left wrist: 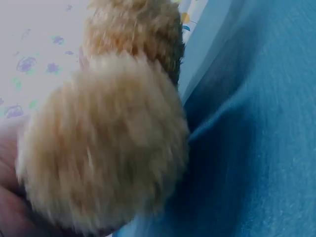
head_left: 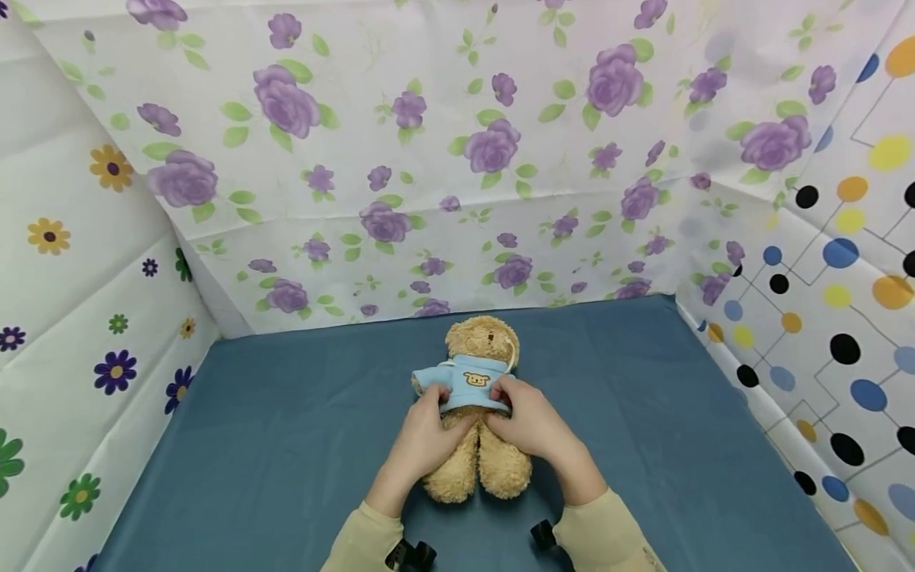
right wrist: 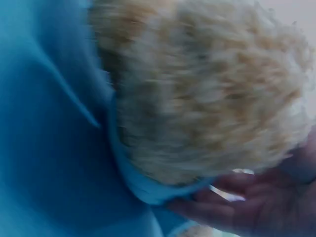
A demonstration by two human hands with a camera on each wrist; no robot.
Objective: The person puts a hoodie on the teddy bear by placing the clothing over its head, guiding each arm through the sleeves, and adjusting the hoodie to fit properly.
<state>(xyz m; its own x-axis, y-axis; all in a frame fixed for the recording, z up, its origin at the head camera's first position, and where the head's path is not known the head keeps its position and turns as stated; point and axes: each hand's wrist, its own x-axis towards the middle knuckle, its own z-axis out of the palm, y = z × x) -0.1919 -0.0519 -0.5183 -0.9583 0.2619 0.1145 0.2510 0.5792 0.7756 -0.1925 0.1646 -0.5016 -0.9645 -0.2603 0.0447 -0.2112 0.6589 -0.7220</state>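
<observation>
A tan plush teddy bear [head_left: 505, 469] lies on its back, head toward the far wall. It wears a light blue shirt [head_left: 457, 380] with a small dog face on the chest. My left hand [head_left: 422, 437] grips the bear's side at the shirt's lower edge, thumb over the belly. On the opposite side my right hand [head_left: 536, 417] holds the shirt hem and body likewise. The left wrist view is mostly filled by a furry foot [left wrist: 103, 143]. In the right wrist view, fingers [right wrist: 212, 212] lie against the blue hem [right wrist: 148, 190] beside a blurred furry leg [right wrist: 212, 98].
Blue cloth [head_left: 286, 445] covers the table. Behind it hangs a white sheet with purple roses [head_left: 286, 103]. A flowered sheet [head_left: 64, 318] borders the left, a dotted one [head_left: 851, 334] the right. Small black devices [head_left: 411, 554] sit at both wrists.
</observation>
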